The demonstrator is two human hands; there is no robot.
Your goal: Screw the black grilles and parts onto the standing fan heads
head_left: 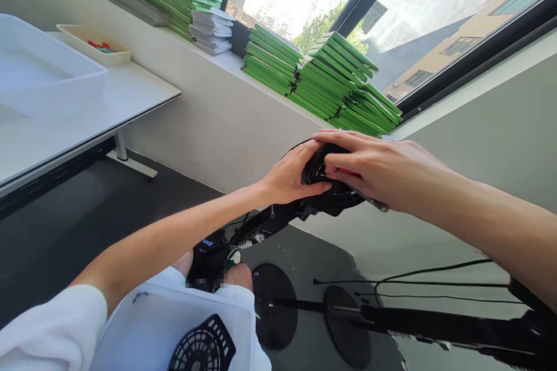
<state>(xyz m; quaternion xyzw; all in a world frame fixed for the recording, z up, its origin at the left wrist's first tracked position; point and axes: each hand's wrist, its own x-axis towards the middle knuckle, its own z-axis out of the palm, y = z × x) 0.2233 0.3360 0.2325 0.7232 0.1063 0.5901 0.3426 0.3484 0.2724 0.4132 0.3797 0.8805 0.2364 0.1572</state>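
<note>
Windowsill backdrop | black fan head (324, 188) | pinched between left hand (289, 177), right hand (383, 171) fingers

No text, label, brand or number can be read anywhere. A small dark mark sits on the white cloth (143, 297) near the left forearm, too small to make out. The black device (243, 237) that runs down from the hands carries small blue and white markings at its lower end, also too fine to read, and a patch just below them is blurred out. The green stacks (331, 78) on the window sill show no lettering.
</note>
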